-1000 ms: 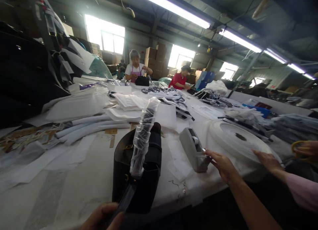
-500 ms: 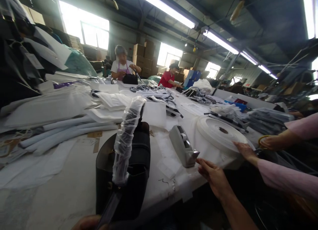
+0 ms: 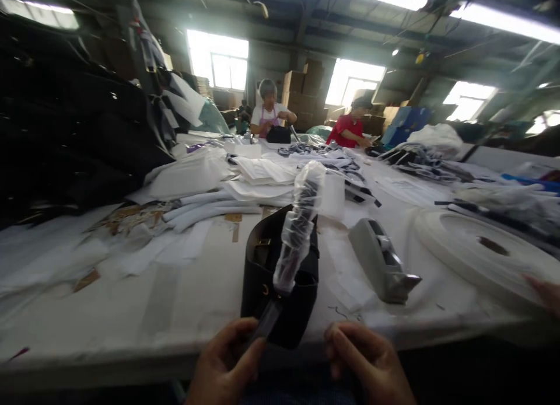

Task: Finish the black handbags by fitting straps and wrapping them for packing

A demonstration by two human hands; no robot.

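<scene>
A black handbag (image 3: 256, 276) stands at the table's near edge. Its strap (image 3: 270, 314) rises out of it, the upper part wrapped in crinkled clear plastic (image 3: 301, 218). My left hand (image 3: 231, 358) pinches the lower end of that strap between thumb and fingers. To the right of the bag, my right hand (image 3: 365, 358) is closed in a pinch and touches neither bag nor table; anything between its fingertips is too small to make out. Beyond it sits a grey tape dispenser (image 3: 378, 265).
A large white roll (image 3: 464, 253) lies at right, with another person's hand (image 3: 545, 294) at its edge. White sheets and padding strips (image 3: 214, 209) pile up behind the bag. Dark bags (image 3: 74, 125) stand at left. Two people (image 3: 271, 116) work across the table.
My right hand has drawn away from the tape dispenser's cutting edge, leftward toward the bag. The view has swung left. My left hand still grips the strap.
</scene>
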